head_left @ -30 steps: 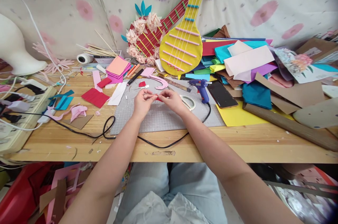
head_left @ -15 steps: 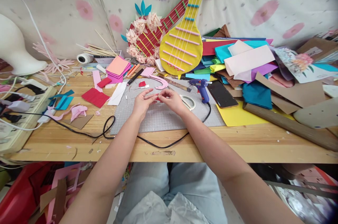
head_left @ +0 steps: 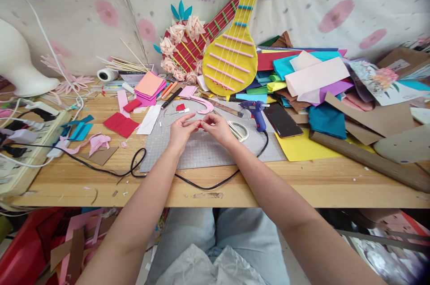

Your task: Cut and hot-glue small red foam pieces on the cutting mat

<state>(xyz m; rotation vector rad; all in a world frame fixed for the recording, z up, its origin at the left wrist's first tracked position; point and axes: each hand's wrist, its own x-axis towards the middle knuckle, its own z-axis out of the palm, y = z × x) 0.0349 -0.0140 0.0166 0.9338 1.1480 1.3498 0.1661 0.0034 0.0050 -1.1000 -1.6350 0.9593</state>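
Both my hands meet over the grey cutting mat [head_left: 201, 155]. Between their fingertips is a small red piece of paper [head_left: 200, 126], mostly hidden by the fingers. My left hand [head_left: 182, 131] pinches it from the left, and my right hand [head_left: 217, 129] pinches it from the right. White-handled scissors [head_left: 239, 131] lie just right of my right hand, their blades out of sight. Beyond my fingers a pink curved strip [head_left: 204, 106] and a red scrap [head_left: 180, 107] rest on the mat.
A blue glue gun [head_left: 255, 114] with a black cord [head_left: 201, 186] stands right, beside a phone [head_left: 282, 120]. Coloured paper [head_left: 316, 74] is heaped at the right. A yellow paper lute [head_left: 231, 61] and a red one [head_left: 184, 52] lean at the back. Left sits a power strip [head_left: 43, 155].
My hands stay in nearly the same place, with slight finger movement around the red piece. Everything else on the table looks unchanged.
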